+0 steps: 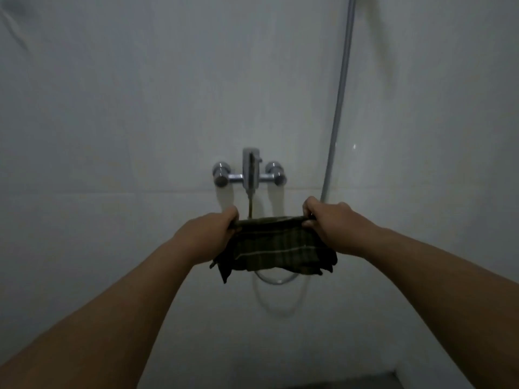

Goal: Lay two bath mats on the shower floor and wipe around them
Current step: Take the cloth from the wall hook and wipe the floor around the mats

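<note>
A dark green checked cloth (276,247) with pale stripes hangs folded between my two hands, just below the shower tap. My left hand (212,228) grips its upper left corner. My right hand (327,220) grips its upper right corner. The top edge is pulled fairly straight between them and the rest droops down. No bath mat shows in the head view, and only a small grey patch of shower floor (373,381) appears at the bottom right.
A chrome mixer tap (250,172) with two round knobs is fixed to the white tiled wall (126,122) straight ahead. A grey shower hose (338,108) runs down from the top right and loops under the cloth. The light is dim.
</note>
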